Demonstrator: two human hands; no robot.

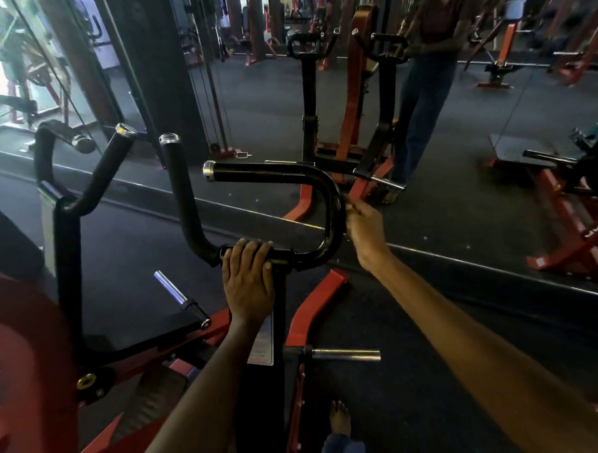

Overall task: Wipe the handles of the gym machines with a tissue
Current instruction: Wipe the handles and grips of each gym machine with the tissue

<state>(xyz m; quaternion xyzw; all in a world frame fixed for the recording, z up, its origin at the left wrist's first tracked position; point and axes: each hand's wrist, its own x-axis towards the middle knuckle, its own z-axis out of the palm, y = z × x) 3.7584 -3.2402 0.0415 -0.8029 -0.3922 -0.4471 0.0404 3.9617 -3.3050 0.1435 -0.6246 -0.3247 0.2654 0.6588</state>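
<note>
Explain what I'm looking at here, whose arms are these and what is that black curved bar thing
The picture comes from a camera worn on a person's head, looking down at their own arms in a gym. The left hand grips the lower bar of a black looped handle on a red and black weight machine. The right hand is curled against the outer bend of that loop, seemingly pinching something small; a tissue cannot be made out. Ahead is a wall mirror, showing the same machine and person reflected.
</note>
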